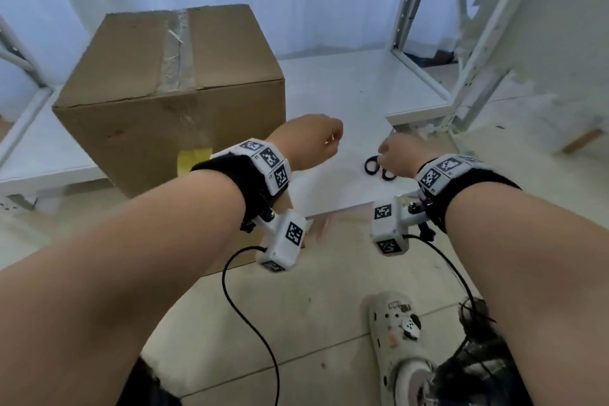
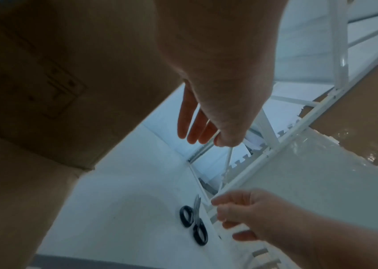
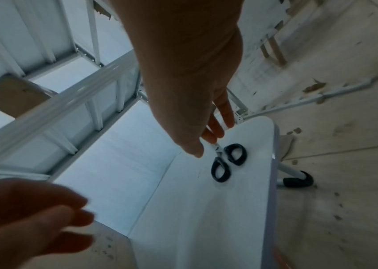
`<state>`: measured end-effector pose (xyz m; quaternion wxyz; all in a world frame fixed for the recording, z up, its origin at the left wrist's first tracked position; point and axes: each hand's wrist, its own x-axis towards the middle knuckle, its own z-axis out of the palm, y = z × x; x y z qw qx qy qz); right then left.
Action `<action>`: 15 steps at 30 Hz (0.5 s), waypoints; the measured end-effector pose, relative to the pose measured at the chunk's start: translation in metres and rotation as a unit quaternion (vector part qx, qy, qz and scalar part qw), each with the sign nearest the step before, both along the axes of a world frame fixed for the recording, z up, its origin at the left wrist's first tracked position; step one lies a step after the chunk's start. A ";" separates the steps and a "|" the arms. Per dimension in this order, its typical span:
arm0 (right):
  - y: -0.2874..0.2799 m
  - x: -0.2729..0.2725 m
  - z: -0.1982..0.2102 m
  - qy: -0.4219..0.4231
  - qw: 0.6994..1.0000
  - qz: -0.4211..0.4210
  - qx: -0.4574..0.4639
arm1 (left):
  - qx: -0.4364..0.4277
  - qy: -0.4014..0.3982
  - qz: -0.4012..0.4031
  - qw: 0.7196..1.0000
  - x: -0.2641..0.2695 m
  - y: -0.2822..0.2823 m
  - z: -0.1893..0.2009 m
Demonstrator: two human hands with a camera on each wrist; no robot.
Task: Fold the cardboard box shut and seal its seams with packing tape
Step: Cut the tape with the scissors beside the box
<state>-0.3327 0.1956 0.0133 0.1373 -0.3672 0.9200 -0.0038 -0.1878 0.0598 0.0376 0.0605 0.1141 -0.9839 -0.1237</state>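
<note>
The cardboard box (image 1: 171, 82) stands on the white table (image 1: 346, 92) with its flaps folded shut and clear tape along the top seam. Just right of it hovers my left hand (image 1: 324, 142), thumb and forefinger tips pressed together (image 2: 216, 142), the other fingers straight. A thin clear strip of tape (image 2: 226, 163) runs from that pinch down to my right hand (image 2: 220, 205), which holds its lower end. The right hand (image 1: 392, 153) hangs directly over black-handled scissors (image 1: 372, 165) lying flat on the table (image 3: 227, 162). No tape roll is in view.
A white metal shelf frame (image 1: 425, 3) rises at the table's back right. The table's front edge (image 3: 273, 182) is close to the scissors. Below lie a tiled floor, my shoe (image 1: 398, 323) and hanging wrist-camera cables (image 1: 250, 323).
</note>
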 end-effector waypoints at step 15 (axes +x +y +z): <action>-0.004 -0.005 -0.060 -0.020 0.986 -0.159 -0.036 | 0.080 0.015 0.015 0.997 -0.046 -0.015 -0.037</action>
